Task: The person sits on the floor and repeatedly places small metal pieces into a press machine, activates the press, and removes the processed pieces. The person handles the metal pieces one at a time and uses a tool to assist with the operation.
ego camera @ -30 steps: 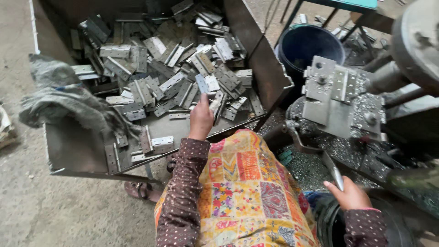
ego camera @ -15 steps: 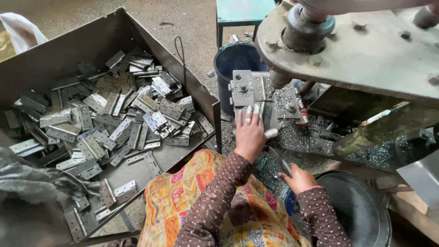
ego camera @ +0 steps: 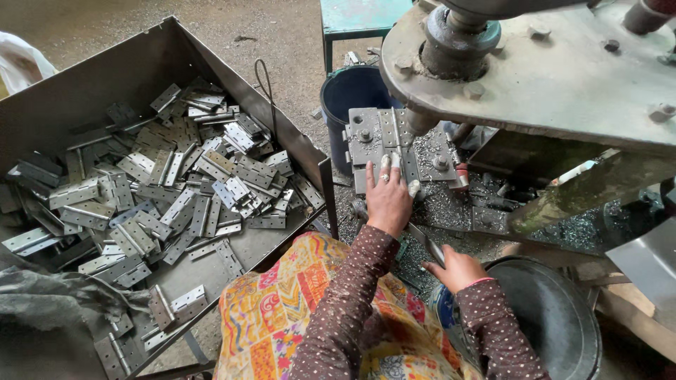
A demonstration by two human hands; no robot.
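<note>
Item one, far left: a large grey metal bin (ego camera: 296,151), its floor heaped with flat steel hinges (ego camera: 176,190), most lying loose toward the bin's back and middle; a grey cloth (ego camera: 63,299) is draped at its near left corner.

Item two, centre: my left hand (ego camera: 387,197), fingers stretched forward and pressed flat, holding a hinge piece (ego camera: 398,162) down on the press fixture (ego camera: 394,148). The piece lies straight ahead of that hand, under its fingertips, long axis running away from me, directly beneath the press ram (ego camera: 419,119). A blue bucket (ego camera: 348,95) stands just behind the fixture's left edge.

Item three, right: my right hand (ego camera: 458,267), nearer my lap, loosely curled around a thin metal rod (ego camera: 426,243); a dark round pan (ego camera: 556,317) sits beside it.

Change from half a second ago: my left hand sits further onto the fixture, fingers now laid over the piece; my right hand is in much the same place.
</note>
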